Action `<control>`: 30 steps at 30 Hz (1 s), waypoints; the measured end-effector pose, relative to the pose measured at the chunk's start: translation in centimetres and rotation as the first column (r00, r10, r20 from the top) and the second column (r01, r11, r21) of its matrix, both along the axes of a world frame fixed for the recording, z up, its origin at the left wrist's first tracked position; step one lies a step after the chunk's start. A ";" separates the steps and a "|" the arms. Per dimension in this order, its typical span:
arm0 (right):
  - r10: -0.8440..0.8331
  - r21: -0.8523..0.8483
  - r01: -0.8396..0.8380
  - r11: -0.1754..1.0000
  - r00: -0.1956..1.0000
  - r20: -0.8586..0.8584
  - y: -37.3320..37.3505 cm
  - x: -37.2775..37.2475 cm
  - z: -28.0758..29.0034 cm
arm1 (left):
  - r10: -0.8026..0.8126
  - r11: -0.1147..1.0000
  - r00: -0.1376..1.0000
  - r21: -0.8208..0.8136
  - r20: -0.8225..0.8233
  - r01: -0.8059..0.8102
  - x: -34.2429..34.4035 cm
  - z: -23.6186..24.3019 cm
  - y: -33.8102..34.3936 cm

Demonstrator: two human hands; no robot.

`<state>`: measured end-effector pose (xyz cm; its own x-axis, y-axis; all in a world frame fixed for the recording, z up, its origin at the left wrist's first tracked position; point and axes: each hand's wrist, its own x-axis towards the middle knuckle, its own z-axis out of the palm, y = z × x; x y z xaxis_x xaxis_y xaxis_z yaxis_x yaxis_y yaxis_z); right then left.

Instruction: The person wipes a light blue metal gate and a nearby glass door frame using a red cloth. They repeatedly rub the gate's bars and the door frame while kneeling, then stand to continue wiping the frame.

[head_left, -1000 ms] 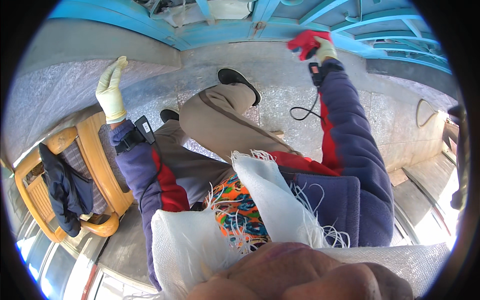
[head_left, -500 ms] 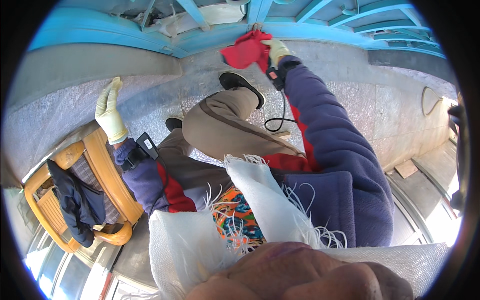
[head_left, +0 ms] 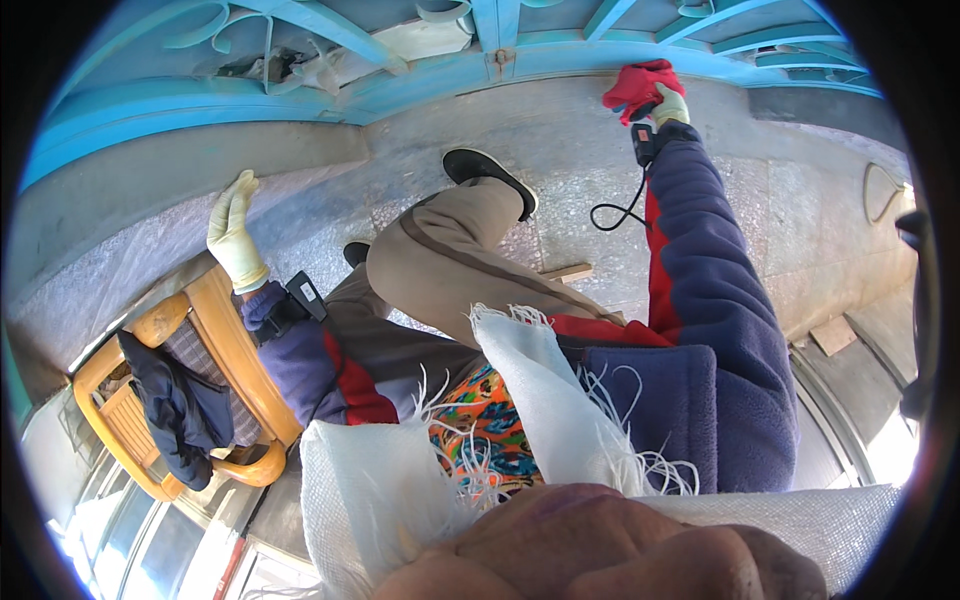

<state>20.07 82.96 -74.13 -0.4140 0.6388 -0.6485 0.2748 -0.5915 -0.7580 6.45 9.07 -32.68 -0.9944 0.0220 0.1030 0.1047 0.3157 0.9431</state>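
Note:
My right hand, in a pale glove, reaches far out and is closed on a bunched red cloth. The cloth lies against the lower rail of a blue metal gate. My left hand, gloved the same way, is raised on the left beside a grey ledge. Its fingers are stretched out and hold nothing. Both wrists carry strapped black devices with thin cables.
A wooden armchair with a dark jacket over it stands at the left. A small piece of wood lies on the speckled floor near my leg. A cord loop hangs by the right wall.
My right hand has moved to the right along the gate's lower rail with the red cloth. My left hand stays raised, its position in the picture slightly shifted.

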 end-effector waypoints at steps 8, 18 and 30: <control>0.813 0.332 -0.753 0.568 0.576 -0.083 -25.2 -10.7 -2.0 | -0.031 0.999 0.999 0.011 -0.005 0.031 0.4 0.1 -0.1; 0.907 0.520 -0.809 0.275 0.397 0.139 -42.4 -15.3 12.1 | 0.086 0.983 0.995 0.168 -0.040 -0.078 2.3 1.8 -2.6; 0.759 0.557 -0.656 0.509 0.647 0.068 -28.7 -9.2 16.4 | 0.042 0.989 0.993 0.149 -0.112 -0.025 2.8 2.8 -2.9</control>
